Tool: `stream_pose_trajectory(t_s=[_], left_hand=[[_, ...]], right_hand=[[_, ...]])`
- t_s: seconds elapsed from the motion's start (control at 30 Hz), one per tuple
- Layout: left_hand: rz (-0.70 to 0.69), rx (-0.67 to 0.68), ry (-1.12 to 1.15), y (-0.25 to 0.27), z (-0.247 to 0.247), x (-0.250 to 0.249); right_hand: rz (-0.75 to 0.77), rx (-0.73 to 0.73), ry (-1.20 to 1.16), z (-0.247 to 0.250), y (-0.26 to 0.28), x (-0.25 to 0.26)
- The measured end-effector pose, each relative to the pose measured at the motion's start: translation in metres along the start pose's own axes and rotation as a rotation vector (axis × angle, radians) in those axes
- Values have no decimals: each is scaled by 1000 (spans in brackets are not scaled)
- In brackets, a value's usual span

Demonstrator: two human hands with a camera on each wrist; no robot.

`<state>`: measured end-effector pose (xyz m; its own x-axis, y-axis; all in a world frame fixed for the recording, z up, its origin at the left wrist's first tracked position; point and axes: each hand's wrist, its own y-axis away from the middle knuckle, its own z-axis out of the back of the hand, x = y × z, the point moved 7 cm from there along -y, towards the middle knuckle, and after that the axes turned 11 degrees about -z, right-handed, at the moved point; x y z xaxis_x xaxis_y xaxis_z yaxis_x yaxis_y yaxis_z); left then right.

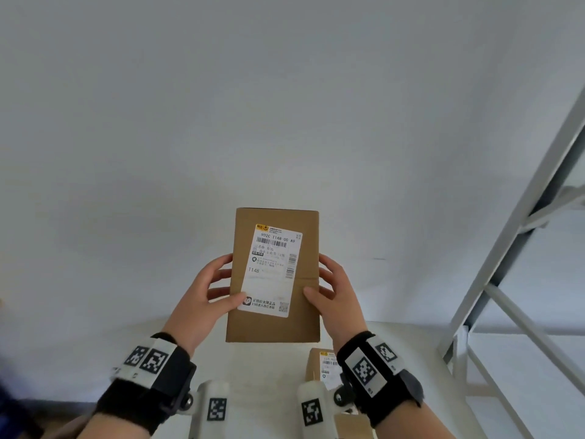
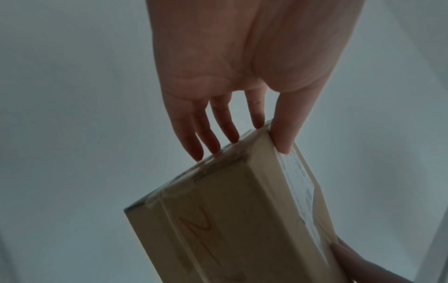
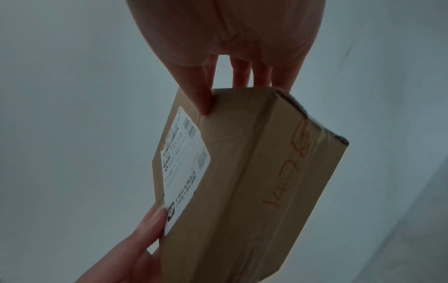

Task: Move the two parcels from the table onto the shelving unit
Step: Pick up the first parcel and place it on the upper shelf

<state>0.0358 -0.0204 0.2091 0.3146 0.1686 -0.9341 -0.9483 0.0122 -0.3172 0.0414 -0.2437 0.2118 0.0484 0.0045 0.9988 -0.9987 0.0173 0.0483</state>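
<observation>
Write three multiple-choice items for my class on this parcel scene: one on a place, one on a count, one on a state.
1. Where is the second parcel?
A. on the white table below the hands
B. on the shelving unit
C. on the floor

2. How many hands hold the lifted parcel?
A. none
B. one
C. two

3. Which way does the lifted parcel's shipping label face?
A. toward the person
B. toward the wall
C. down at the table

Answers: 1 A, it lies under the right wrist; 2 C, left hand and right hand pinch opposite sides; 3 A, the head view reads it.
</observation>
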Motion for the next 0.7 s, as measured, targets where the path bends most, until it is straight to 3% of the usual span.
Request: stream_pose_trajectory(t_s=[0.4,0.7], left_hand=[[-141,51,-14,16,-9,-67],[-167,139,18,48,1,-89]], right_hand=[[96,-61,-19,18,54,52],[125,-168,-13,11,114,59]])
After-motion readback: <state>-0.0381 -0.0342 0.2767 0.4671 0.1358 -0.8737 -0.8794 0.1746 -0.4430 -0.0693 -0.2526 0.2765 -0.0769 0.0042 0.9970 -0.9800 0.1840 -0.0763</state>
